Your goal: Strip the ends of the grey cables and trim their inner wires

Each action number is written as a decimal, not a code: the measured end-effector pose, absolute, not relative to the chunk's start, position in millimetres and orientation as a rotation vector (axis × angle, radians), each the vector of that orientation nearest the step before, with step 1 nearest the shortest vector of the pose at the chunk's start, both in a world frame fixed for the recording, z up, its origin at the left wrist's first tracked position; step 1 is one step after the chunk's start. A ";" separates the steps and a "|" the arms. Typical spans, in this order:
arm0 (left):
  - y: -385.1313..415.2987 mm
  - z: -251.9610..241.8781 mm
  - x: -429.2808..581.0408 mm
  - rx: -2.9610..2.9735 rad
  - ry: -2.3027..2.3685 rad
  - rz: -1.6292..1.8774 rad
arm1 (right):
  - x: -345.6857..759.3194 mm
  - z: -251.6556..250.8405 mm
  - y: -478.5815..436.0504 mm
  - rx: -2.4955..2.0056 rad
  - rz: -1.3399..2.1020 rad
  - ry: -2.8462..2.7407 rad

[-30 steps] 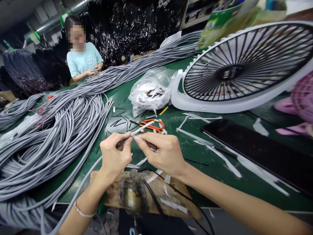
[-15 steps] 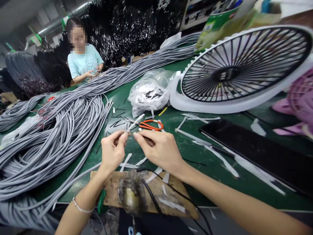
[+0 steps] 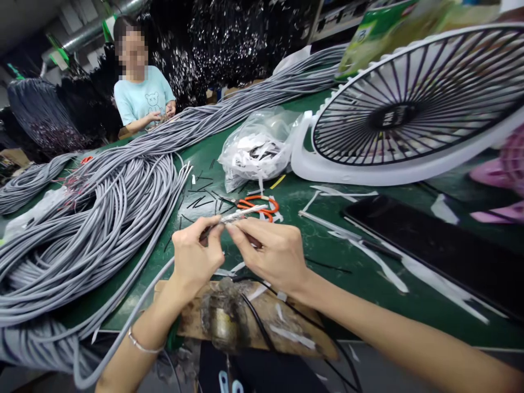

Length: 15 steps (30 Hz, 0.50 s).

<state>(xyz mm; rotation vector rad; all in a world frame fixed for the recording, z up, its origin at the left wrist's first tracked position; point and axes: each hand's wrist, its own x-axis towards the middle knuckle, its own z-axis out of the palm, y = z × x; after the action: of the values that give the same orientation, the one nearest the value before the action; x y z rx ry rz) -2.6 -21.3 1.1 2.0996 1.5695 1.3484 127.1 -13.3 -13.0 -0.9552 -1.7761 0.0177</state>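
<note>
Both hands meet over the green table, fingertips nearly touching. My left hand (image 3: 198, 248) is closed in a pinch on a grey cable (image 3: 141, 305), which comes up from the lower left behind the wrist. The cable's whitish, frayed-looking end (image 3: 245, 212) sticks out past the fingertips toward the right. My right hand (image 3: 274, 251) pinches at this same end with thumb and forefinger; its other fingers are curled under. Just beyond the fingers lies a cutting tool with orange loop handles (image 3: 275, 204), partly covered by the cable end.
Bundled grey cables (image 3: 110, 218) fill the left side. A clear bag of white scraps (image 3: 257, 150), a fan (image 3: 393, 115) and a black flat slab (image 3: 434, 245) lie beyond and right. Below the hands, a grimy motor-like device (image 3: 223, 322) sits on a board (image 3: 327, 341). A co-worker (image 3: 145, 98) sits opposite.
The whitish cable end has swung down from pointing up and right to lying flatter toward the right. My hands have come closer together, and the view has shifted slightly.
</note>
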 end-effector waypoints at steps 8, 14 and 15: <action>-22.1 -3.8 -1.7 2.508 1.559 1.509 | 126.7 -4.8 -9.1 -1.033 0.191 -1.737; -3.8 -2.7 -11.7 2.133 1.809 1.106 | 113.5 -2.1 -35.9 -0.503 -0.196 -1.892; -1.5 -1.3 -12.7 2.031 1.784 1.121 | 115.0 -2.1 -35.6 -0.537 -0.163 -1.885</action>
<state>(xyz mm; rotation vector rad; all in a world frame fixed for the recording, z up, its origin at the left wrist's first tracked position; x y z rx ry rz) -12.7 -1.5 -1.3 2.0312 1.7836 1.1210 115.0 -35.6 -2.1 -0.5373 -1.8851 -0.1628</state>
